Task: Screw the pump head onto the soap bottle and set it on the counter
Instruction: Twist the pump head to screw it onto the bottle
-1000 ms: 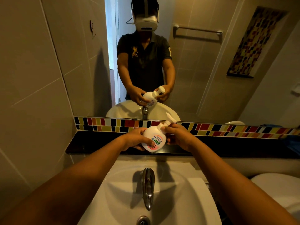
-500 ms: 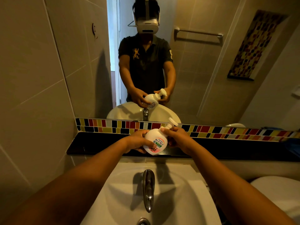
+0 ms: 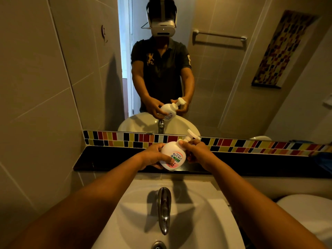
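Note:
A white soap bottle (image 3: 173,156) with a pink and green label hangs tilted to the right above the black counter (image 3: 107,159). My left hand (image 3: 152,156) wraps its body from the left. The white pump head (image 3: 191,136) sits on the bottle's neck, nozzle pointing up and right. My right hand (image 3: 195,151) pinches the pump's collar with thumb and fingers. The mirror above repeats both hands and the bottle.
Below my hands a white basin (image 3: 206,221) carries a chrome tap (image 3: 163,209). A strip of coloured tiles (image 3: 125,139) runs behind the counter under the mirror. A white toilet lid (image 3: 309,211) shows at the lower right, and a tiled wall closes the left side.
The bottle has tipped further to the right and dropped slightly. My right hand's fingers have shifted around the pump collar, and the nozzle has swung more to the right.

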Action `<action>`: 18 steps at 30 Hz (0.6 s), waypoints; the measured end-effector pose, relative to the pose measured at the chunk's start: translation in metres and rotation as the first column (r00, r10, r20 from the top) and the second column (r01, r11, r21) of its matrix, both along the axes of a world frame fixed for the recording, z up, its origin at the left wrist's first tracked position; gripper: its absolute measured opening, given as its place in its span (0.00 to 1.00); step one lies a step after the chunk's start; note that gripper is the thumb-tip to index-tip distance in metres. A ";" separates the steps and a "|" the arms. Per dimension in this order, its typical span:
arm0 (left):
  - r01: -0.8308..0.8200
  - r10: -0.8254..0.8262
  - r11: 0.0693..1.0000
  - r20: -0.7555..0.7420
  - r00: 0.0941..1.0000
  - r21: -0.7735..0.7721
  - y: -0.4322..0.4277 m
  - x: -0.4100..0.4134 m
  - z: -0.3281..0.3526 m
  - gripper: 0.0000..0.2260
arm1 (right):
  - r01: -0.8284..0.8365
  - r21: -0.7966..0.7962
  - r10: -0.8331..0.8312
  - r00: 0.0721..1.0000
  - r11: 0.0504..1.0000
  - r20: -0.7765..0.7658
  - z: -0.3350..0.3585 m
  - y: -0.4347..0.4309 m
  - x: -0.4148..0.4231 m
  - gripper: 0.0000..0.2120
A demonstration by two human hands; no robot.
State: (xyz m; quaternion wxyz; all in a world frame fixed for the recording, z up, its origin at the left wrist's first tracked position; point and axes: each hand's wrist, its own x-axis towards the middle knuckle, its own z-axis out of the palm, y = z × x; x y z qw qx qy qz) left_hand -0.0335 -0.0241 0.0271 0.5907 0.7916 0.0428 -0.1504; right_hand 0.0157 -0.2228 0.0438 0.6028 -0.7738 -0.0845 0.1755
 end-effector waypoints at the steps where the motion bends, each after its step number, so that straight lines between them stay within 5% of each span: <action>1: -0.003 0.003 1.000 0.001 1.000 -0.007 0.000 0.000 0.000 0.28 | -0.008 0.001 0.008 1.000 1.000 0.006 0.000 0.000 0.000 0.17; 4: -0.016 0.016 1.000 0.001 1.000 -0.011 0.004 0.000 0.000 0.27 | -0.073 0.007 0.073 0.997 0.997 -0.024 0.001 -0.005 0.001 0.22; 12: 0.005 -0.005 1.000 0.005 1.000 0.000 0.001 0.000 0.000 0.27 | -0.030 0.010 0.030 1.000 1.000 0.006 0.000 0.000 -0.001 0.13; 18: 0.048 -0.048 0.999 -0.029 0.998 0.001 0.007 -0.003 0.003 0.24 | -0.088 0.017 0.089 0.996 0.996 -0.031 0.001 -0.007 -0.002 0.19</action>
